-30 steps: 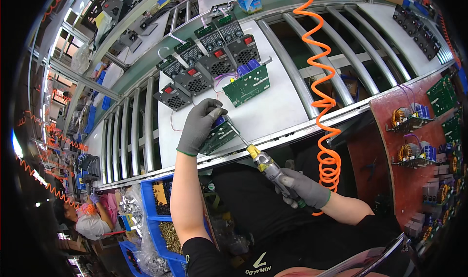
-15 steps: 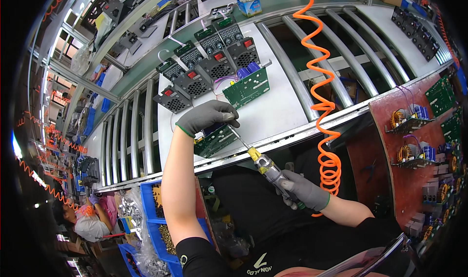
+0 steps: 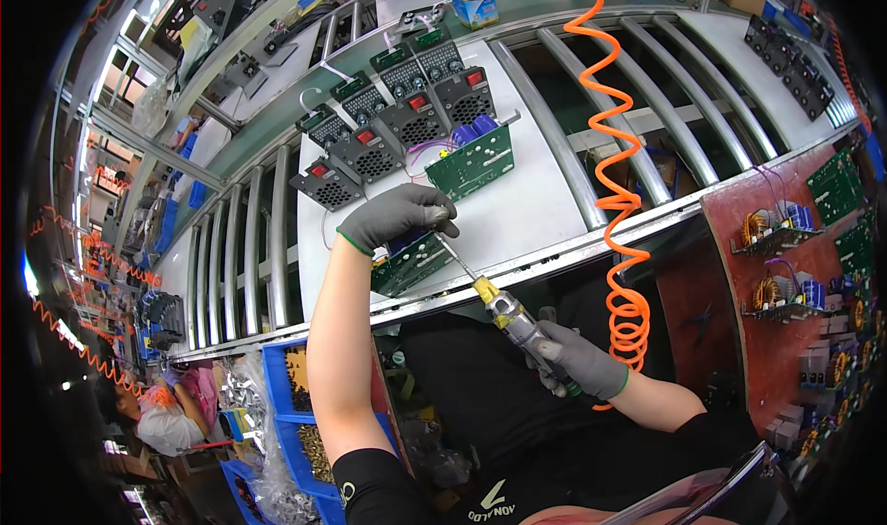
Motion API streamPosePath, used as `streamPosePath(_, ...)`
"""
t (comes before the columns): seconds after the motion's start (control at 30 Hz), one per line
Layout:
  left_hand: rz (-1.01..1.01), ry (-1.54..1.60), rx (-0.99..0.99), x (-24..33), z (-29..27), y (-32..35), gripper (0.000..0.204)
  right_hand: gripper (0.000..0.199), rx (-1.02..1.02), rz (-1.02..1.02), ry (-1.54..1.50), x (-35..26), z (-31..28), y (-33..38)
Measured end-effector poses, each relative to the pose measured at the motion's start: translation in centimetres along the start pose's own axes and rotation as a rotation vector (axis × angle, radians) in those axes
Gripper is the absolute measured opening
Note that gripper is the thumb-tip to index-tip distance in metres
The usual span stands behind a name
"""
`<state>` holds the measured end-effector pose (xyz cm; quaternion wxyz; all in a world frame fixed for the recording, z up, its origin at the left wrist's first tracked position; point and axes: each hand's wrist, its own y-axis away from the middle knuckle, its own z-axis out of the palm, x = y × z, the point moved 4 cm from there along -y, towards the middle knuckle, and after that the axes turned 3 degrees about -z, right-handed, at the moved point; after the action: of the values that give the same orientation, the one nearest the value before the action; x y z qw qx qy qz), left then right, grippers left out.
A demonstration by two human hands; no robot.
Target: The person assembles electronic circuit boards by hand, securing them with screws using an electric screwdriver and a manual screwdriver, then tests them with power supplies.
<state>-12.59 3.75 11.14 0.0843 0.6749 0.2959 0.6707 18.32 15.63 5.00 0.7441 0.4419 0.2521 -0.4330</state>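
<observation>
My right hand (image 3: 577, 359), in a grey glove, is closed around a pneumatic screwdriver (image 3: 510, 314) with a yellow-wrapped nose. Its long thin bit points up and left to my left hand (image 3: 399, 218). That gloved hand is closed at the top of a green circuit board (image 3: 407, 266), with thumb and fingers bent near the bit's tip; whatever sits at the tip is too small to make out. The board stands on edge near the front of a white panel (image 3: 545, 188). Just behind it, another green circuit board (image 3: 471, 163) with purple capacitors leans by several dark metal cases (image 3: 371, 153) with red switches.
Metal rollers (image 3: 637, 109) flank the white panel. An orange coiled hose (image 3: 617, 169) hangs right of my hands. Blue bins (image 3: 294, 422) of small fasteners stand at lower left. On the right, a red board (image 3: 730, 248) carries more circuit boards. Another person (image 3: 176, 414) sits at far left.
The whole view has shifted slightly. Both hands, the screwdriver and the board keep nearly the same places relative to one another.
</observation>
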Motion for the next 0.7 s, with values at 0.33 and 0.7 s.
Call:
streamPosePath(0.33,0.0,-0.012,-0.013,0.18,0.01,0.39,0.03,0.054,0.016,0.006,0.008,0.13,0.0,-0.18)
streamPosePath(0.7,-0.004,-0.034,-0.013,0.16,0.06,0.38,0.029,0.037,-0.016,0.003,0.0,0.24,-0.05,-0.21)
